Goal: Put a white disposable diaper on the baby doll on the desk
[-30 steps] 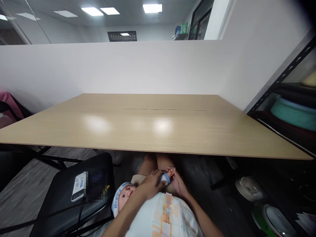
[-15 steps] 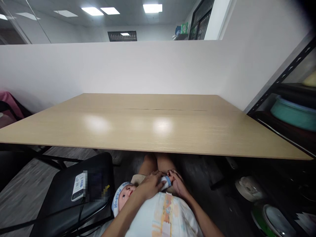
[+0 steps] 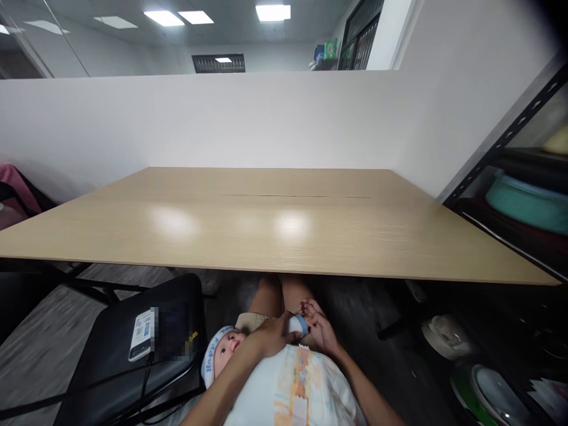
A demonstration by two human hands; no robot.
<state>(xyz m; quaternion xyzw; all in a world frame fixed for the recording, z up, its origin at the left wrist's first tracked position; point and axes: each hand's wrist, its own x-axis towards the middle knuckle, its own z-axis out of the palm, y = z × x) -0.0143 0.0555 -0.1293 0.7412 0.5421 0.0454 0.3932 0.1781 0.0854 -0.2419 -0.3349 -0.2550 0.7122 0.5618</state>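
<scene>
Left hand [image 3: 274, 336] shifted, clasping the doll's [image 3: 228, 351] sleeve [image 3: 293, 325]; right hand [image 3: 323, 332] (half-curled) touches it.

Above: open air over the broad pale-wood worktop [image 3: 266, 236], up to the white partition wall [image 3: 266, 118] and black slotted-metal rack [image 3: 501, 141].
Forward: worktop edge overhangs the knees, barring a straight rise.
Left: black padded chair [image 3: 104, 331] beside the white-capped, blue-lettered baby doll [image 3: 225, 353].
Right: open gap above the dark grey floor [image 3: 377, 361].
</scene>
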